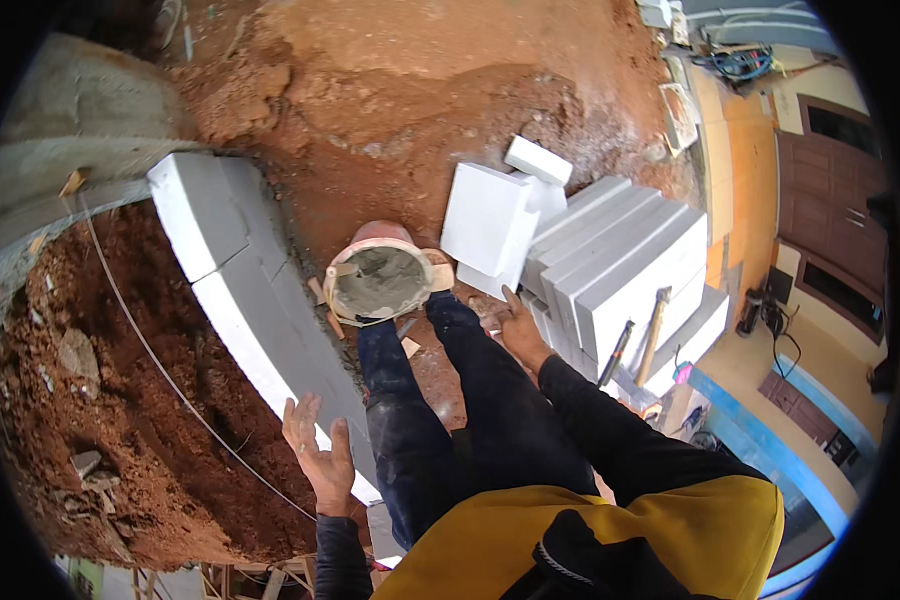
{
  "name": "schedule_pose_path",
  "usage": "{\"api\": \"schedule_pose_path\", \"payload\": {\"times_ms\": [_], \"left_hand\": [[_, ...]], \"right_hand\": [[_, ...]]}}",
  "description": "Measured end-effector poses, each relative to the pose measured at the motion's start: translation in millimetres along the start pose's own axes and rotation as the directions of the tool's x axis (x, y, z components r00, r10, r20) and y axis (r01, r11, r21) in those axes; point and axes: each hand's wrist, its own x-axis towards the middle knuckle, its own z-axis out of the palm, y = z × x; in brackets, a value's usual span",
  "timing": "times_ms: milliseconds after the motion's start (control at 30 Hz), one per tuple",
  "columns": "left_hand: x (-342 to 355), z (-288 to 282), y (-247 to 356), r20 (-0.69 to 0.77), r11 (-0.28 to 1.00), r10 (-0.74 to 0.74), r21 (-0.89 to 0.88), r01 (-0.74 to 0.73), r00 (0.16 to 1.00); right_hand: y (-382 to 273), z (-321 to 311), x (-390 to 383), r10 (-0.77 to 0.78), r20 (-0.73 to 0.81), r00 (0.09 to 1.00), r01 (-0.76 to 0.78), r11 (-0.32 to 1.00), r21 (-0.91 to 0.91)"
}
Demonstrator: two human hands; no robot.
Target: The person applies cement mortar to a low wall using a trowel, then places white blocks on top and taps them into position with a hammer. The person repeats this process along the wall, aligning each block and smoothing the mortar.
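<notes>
Black-sleeved to both wrists, holding the left hand (320, 455) at seven o'clock, thumb spread well apart from the fingers, gripping nothing, close by the white block wall (270, 330) running from ten o'clock down toward seven. Extending the right hand (525, 335) at four o'clock, index finger pointing outward, the other fingers too hidden to tell whether pinching anything; reaching out near the stacked white blocks (630, 270) at three o'clock. Judging these blocks bulky but probably fairly light, stiff, brittle along the edges, perhaps slippery with dust; recommending both palms on opposite broad faces, clear of the corners. Standing with feet by the reddish bucket (382, 232) at ten o'clock, probably heavy with grey mix (385, 278), calling for a hold at the rim. Farther out, seeing a loose block (482, 222) and a smaller block (538, 160) at one o'clock, a hammer (653, 335) on the stack past three, a pale cord (156, 361) between eight and nine, and a dark door (820, 185) between two and three.
</notes>
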Motion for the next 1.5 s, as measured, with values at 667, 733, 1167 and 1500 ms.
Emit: {"api": "schedule_pose_path", "payload": {"times_ms": [667,733,1167,1500], "left_hand": [[-120,130,-24,0.392,0.750,-0.519,-0.219,0.625,0.760],[-141,148,-38,0.413,0.743,-0.541,-0.174,0.646,0.733],[-356,256,-76,0.322,0.161,-0.842,-0.617,0.771,0.433],[-392,339,-43,0.445,-0.228,-0.863,-0.768,0.599,0.241]], "right_hand": [[80,-57,57,-0.221,0.100,0.970,0.242,0.910,-0.337],[52,-9,80,-0.355,0.239,0.904,0.425,0.814,-0.397],[-111,242,228,-0.466,0.838,0.284,0.792,-0.378,-0.479],[-103,308,188,0.048,0.937,0.346,0.682,-0.699,-0.216]]}}
